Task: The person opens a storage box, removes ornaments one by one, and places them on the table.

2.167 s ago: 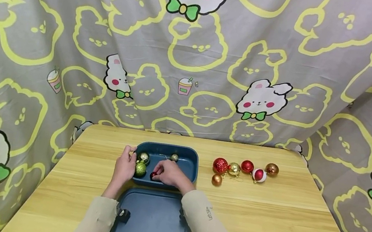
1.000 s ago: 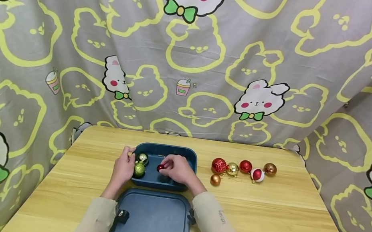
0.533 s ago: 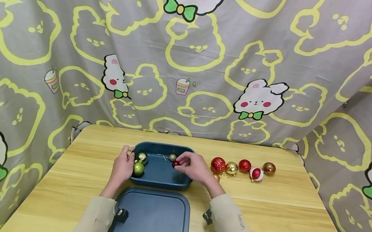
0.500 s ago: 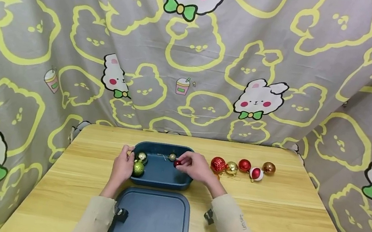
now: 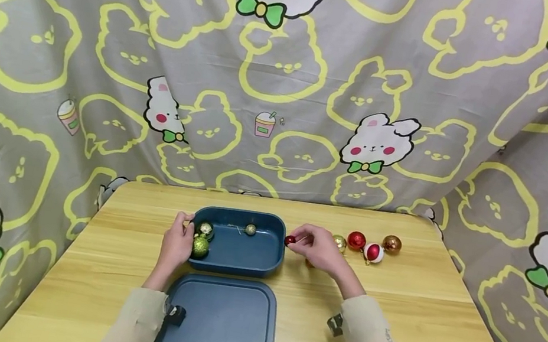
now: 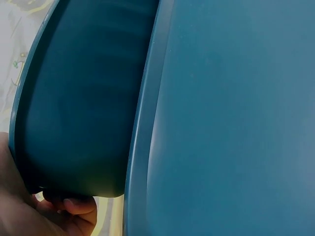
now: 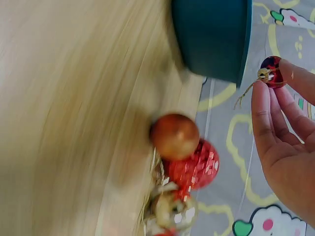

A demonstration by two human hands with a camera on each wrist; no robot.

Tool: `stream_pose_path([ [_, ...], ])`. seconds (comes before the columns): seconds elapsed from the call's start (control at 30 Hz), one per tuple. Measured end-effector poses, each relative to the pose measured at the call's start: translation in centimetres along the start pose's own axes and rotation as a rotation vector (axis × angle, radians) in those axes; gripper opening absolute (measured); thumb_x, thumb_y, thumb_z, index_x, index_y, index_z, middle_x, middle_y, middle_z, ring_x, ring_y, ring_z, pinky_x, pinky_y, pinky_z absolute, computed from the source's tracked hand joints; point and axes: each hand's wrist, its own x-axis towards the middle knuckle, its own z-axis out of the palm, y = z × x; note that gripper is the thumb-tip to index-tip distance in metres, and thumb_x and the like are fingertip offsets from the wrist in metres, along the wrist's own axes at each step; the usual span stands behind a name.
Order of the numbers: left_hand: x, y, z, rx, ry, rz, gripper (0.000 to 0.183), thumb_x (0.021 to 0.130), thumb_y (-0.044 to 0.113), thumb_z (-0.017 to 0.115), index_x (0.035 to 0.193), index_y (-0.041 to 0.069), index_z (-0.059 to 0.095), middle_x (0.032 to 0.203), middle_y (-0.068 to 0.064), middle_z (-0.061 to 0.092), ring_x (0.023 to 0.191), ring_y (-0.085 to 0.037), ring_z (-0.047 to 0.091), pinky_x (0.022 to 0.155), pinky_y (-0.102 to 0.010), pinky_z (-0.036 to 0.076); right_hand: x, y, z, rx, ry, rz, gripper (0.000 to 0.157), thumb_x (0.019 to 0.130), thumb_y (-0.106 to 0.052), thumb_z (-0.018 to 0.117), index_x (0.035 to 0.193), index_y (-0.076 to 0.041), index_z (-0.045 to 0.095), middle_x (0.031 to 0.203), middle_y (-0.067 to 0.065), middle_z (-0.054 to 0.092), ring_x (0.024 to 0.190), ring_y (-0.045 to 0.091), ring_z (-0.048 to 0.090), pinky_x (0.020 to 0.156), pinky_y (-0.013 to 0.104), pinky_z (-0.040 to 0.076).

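Note:
In the head view my right hand (image 5: 320, 251) holds a small dark red bauble (image 5: 290, 240) just past the right rim of the blue box (image 5: 240, 250). The right wrist view shows thumb and fingertips pinching this bauble, its gold cap and string (image 7: 242, 98) hanging free. My left hand (image 5: 177, 244) grips the box's left end, fingers curled at the rim. Inside the box, a green glitter bauble (image 5: 200, 246) and a pale gold bauble (image 5: 206, 231) lie at the left, and a small gold bauble (image 5: 250, 229) at the back right.
A blue lid (image 5: 220, 321) lies flat in front of the box. Right of it are a gold bauble (image 5: 339, 243), a red one (image 5: 356, 241), a red-and-white one (image 5: 373, 252) and a brown one (image 5: 392, 245). Orange (image 7: 174, 136) and textured red (image 7: 194, 167) baubles sit near my right hand.
My right hand has carried the small red bauble rightward from inside the box to beyond its right rim, now covering some baubles there. My left hand keeps its grip on the box.

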Motion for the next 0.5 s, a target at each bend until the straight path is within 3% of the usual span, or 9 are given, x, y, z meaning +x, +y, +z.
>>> stream_pose_path([
  [0.5,-0.2,0.2,0.1,-0.011,-0.004,0.006,0.027,0.111,0.014,0.044,0.134,0.006,0.054,0.069,-0.005,0.045,0.058,-0.020,0.040,0.057,-0.034,0.034,-3.1,3.9,-4.8,-0.063,0.078,0.033,0.021,0.092,-0.015,0.079,0.110,-0.006,0.074,0.099,0.008,0.073,0.089,0.017,0.068,0.079,0.031,0.055],
])
